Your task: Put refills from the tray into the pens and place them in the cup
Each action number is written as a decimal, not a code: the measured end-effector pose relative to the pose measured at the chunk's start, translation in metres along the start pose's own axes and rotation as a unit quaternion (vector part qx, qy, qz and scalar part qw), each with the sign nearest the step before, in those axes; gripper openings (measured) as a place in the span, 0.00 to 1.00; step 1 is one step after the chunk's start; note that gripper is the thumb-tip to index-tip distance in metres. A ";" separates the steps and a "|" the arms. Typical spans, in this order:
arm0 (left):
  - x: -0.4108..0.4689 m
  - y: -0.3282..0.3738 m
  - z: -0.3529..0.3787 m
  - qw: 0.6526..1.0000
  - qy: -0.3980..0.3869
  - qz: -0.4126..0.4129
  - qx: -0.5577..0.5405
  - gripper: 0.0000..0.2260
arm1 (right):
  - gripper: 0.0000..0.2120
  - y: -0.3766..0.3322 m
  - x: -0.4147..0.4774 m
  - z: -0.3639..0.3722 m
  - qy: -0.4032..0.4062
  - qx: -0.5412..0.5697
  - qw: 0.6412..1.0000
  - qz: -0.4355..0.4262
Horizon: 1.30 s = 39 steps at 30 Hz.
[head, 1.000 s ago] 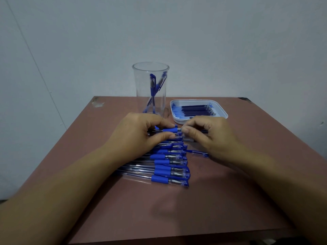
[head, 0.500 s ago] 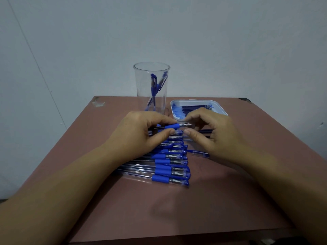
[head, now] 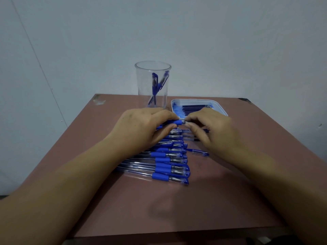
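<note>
Right now we see both hands meeting over the far end of a row of pens [head: 169,161] on a reddish-brown table [head: 177,209]. The left hand [head: 141,128] has its fingers curled round a pen [head: 177,122], forefinger above and thumb below the blue grip. It holds the pen level, just above the row. The right hand [head: 214,131] comes in from the other side and pinches the tip end of that same pen between thumb and forefinger (the point itself is hidden by the fingertips, so we cannot tell exactly what they press on). Its other fingers are loosely curled beneath.

In the row, the pens lie side by side with clear barrels, blue grips and tips toward the right, running from the near side up under the hands. A loose cap [head: 200,152], clear with a blue end, lies on the table just right of the row, near the right wrist.

Behind the left hand a tall clear cup [head: 141,82] stands upright, and two pens [head: 154,85] lean crossed inside it. Just right of the cup we find a shallow white tray [head: 194,100] with dark blue refills [head: 192,108] lying side by side; the right hand covers part of its near edge. A pale wall [head: 230,41] rises behind the table.
</note>
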<state>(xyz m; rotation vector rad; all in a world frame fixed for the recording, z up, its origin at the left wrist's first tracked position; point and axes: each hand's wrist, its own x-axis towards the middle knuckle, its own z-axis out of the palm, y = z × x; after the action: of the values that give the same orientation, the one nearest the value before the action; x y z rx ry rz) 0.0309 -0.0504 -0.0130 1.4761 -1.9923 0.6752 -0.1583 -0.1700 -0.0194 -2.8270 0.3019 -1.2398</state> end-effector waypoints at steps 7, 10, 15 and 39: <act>0.000 0.004 0.003 1.000 0.020 -0.022 0.005 0.11 | 0.10 -0.003 -0.001 -0.001 -0.012 -0.005 1.000 0.019; -0.001 0.005 0.003 0.999 0.020 -0.030 0.007 0.11 | 0.05 -0.003 -0.001 -0.001 -0.024 0.000 1.000 0.015; -0.003 0.007 0.004 0.999 0.044 -0.024 0.019 0.11 | 0.10 -0.005 -0.003 -0.004 -0.041 0.026 0.998 0.050; -0.007 0.015 0.006 0.997 0.030 -0.070 -0.012 0.13 | 0.09 -0.005 -0.006 -0.012 -0.093 0.141 0.976 0.134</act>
<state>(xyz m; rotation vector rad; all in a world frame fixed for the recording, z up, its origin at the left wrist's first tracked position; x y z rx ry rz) 0.0173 -0.0452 -0.0230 1.5472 -1.8260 0.6271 -0.1701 -0.1635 -0.0152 -2.5320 0.4429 -0.8808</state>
